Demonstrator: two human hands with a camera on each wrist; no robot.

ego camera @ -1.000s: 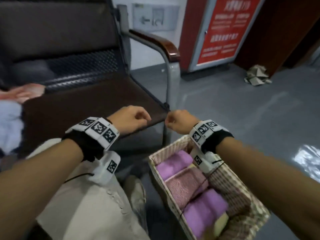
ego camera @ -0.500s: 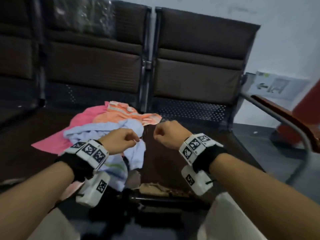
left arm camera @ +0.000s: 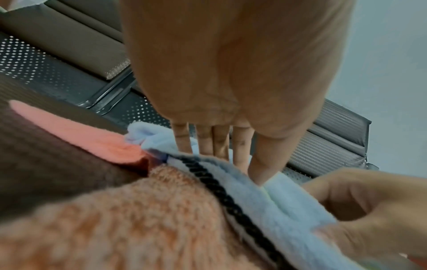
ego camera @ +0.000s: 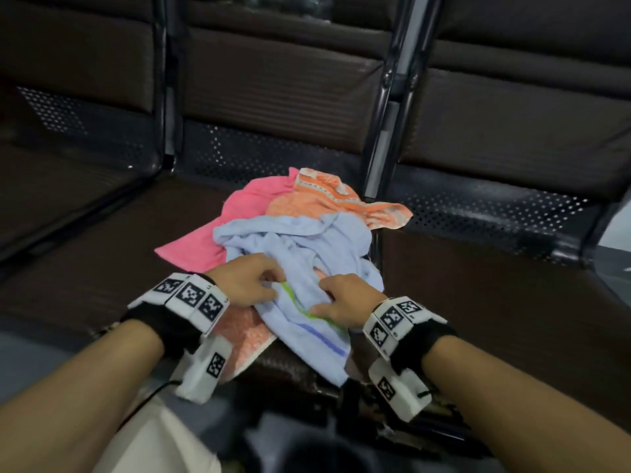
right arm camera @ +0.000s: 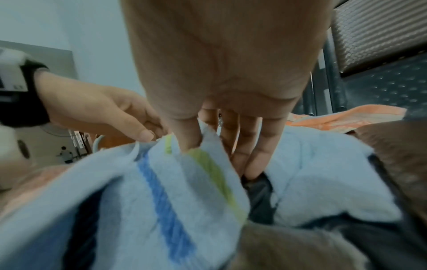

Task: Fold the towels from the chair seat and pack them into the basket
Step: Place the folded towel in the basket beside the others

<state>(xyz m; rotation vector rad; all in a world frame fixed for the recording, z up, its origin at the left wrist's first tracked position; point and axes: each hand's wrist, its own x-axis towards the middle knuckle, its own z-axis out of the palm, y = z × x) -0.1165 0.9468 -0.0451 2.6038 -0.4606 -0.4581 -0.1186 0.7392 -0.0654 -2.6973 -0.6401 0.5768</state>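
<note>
Left hand (ego camera: pixel 247 279), right hand (ego camera: pixel 345 302) both pinching pale blue towel (ego camera: pixel 304 247); no legible writing.

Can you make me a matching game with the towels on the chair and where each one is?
Things:
1. light blue towel
2. pink towel
3. orange patterned towel
4. left hand

Places or states:
A. furthest back in the pile, by the chair gap
B. on top of the pile, with green and blue stripes
C. gripping the blue towel's edge
D. sticking out at the pile's left side

Pairs: 1-B, 2-D, 3-A, 4-C
</note>
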